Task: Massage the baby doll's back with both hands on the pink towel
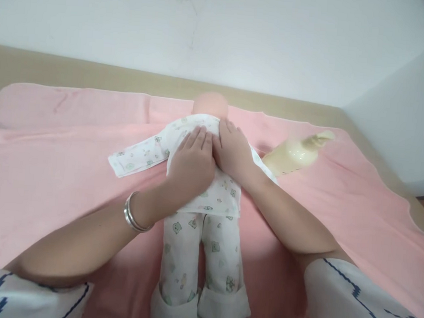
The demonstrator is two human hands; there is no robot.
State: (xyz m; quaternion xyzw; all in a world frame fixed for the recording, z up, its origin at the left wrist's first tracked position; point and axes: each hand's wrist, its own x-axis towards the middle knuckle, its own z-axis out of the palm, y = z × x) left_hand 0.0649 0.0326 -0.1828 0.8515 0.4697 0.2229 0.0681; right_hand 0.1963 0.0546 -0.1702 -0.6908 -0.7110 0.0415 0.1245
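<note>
A baby doll [210, 104] lies on a pink cloth with its head away from me. It is dressed in a white printed shirt [220, 198] and matching trousers [181, 254] with turned-up cuffs. My left hand [193, 160] rests flat on the middle of the shirt, fingers stretched towards the doll's head. Beside it, my right hand [234, 151] lies flat on the upper shirt, the two touching near the thumbs. Neither holds anything. One sleeve [139, 156] spreads out to the left; the other is partly hidden behind my right hand and forearm.
The pink cloth [69, 168] covers most of a pale wooden surface [94, 71], whose far edge meets a white wall [116, 21]. A cream-yellow pump-topped bottle [292, 152] lies on its side, right of the doll. A second wall stands at the right.
</note>
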